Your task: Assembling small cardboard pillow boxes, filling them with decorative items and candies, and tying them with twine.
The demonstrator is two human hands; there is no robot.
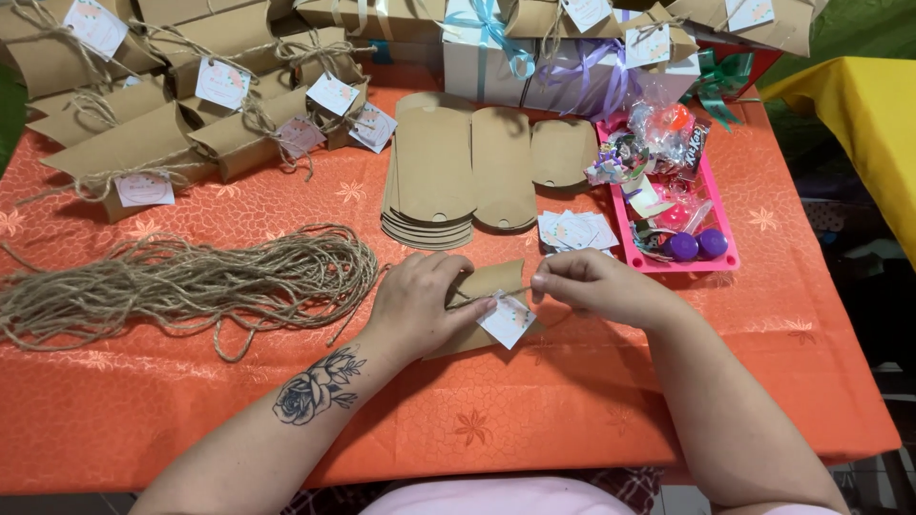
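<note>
- Twine runs taut between my two hands, crossing the small kraft pillow box at table centre.
- My left hand lies curled over the box's left end — fingertips pinching the twine beside a white tag.
- My right hand, at three o'clock from the box, has thumb and forefinger closed on the twine's other end.
- Flat box blanks stack at twelve o'clock.
- A loose twine bundle sprawls at nine o'clock.
- A pink tray of trinkets sits at two o'clock.
- Finished boxes pile at ten o'clock.
</note>
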